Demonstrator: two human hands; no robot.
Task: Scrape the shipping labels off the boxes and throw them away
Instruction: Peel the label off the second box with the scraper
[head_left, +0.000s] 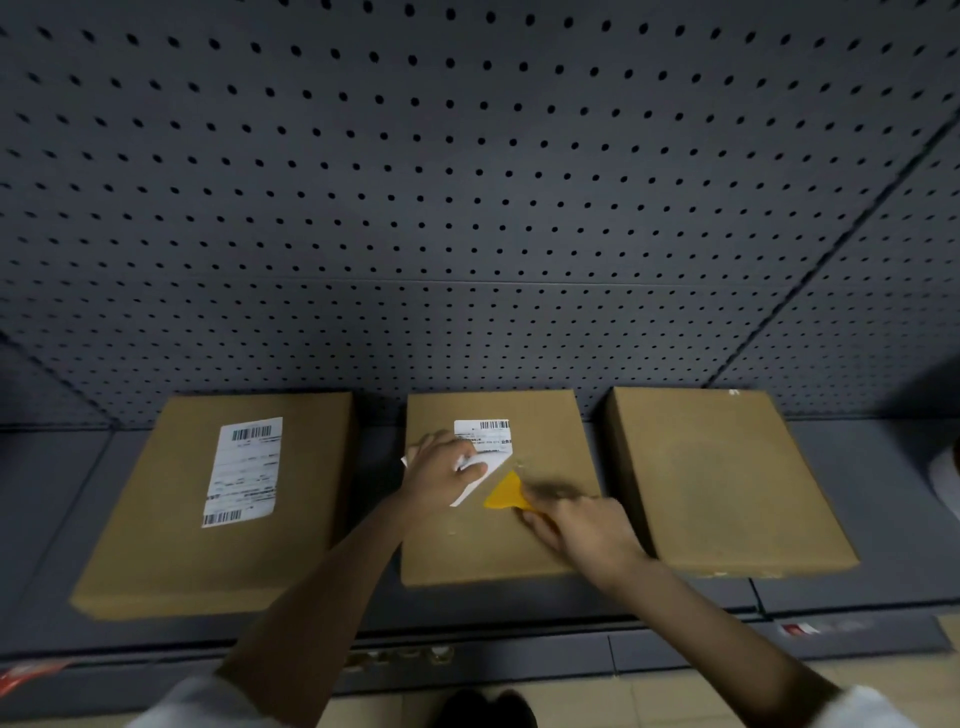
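Observation:
Three flat cardboard boxes lie side by side on a dark shelf. The left box (156, 519) carries a whole white shipping label (244, 470). On the middle box (493, 551) the label (485, 434) is half peeled: its lower part is lifted and folded back, and my left hand (441, 473) pinches that loose flap. My right hand (582, 525) holds a yellow scraper (506, 493) whose blade lies flat on the cardboard just under the lifted flap. The right box (727, 478) shows bare cardboard with a faint mark where a label sat.
A dark pegboard wall (467, 182) rises right behind the boxes. The shelf's front edge (519, 649) runs below them, with a price strip and small red tags. A pale rounded object (948, 478) sits at the far right edge.

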